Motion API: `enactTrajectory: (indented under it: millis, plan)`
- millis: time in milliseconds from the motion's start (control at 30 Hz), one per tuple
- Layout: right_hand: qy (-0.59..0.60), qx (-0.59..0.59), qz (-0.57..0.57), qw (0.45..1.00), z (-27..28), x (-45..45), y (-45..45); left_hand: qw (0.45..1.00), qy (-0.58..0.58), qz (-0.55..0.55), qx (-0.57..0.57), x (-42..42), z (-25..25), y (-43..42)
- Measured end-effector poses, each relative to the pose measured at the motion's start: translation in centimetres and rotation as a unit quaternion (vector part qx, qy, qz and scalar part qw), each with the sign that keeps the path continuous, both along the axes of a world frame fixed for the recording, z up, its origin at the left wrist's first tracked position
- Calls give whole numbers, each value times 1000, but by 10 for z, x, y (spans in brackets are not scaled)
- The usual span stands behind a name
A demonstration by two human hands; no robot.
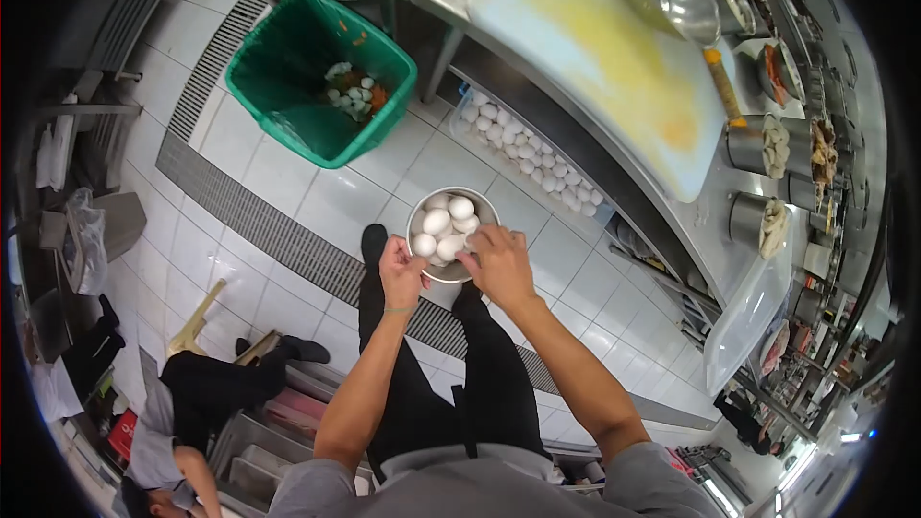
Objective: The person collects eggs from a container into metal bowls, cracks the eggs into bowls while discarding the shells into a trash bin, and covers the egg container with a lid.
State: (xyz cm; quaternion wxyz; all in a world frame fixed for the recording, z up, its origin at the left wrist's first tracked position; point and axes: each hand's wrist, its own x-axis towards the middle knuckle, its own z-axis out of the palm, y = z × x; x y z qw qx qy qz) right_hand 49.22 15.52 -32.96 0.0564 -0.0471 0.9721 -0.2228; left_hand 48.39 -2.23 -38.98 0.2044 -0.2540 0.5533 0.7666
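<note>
A round metal bowl (428,269) full of white eggs (437,222) is held in front of my body, above the tiled floor. On its left rim my left hand (401,271) is closed, with the thumb over the edge. My right hand (497,264) is at the right side of the bowl, its fingers bent over the rim and touching the eggs there. Whether those fingers grip an egg or only the rim is hidden.
A green bin (278,67) with eggshells and scraps stands ahead on the left. Under the steel counter is a clear crate of eggs (528,155). A stained cutting board (576,48) lies on the counter. Another person (216,393) is at the lower left.
</note>
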Motion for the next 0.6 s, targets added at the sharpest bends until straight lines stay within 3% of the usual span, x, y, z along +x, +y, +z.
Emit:
enactTrajectory:
  millis: [33,100,167,333,433,500,600]
  plan:
    - [-4,2,1,1000,-13,4,15,1000,2,9,2,4,-18,9]
    - [56,-66,-152,985,-41,-3,56,1000,-2,30,7,9,-56,26]
    - [17,-72,-252,965,-106,-10,109,999,-2,45,6,17,-92,41]
    - [-19,-21,-201,979,-259,-66,191,998,-22,59,2,26,-148,60]
    - [5,-17,-150,989,-299,-110,185,998,-13,60,10,29,-175,62]
    - [-52,89,-143,984,-319,-134,175,998,-8,65,9,26,-188,63]
    - [-113,127,-177,969,-321,-142,170,997,-14,73,28,22,-201,63]
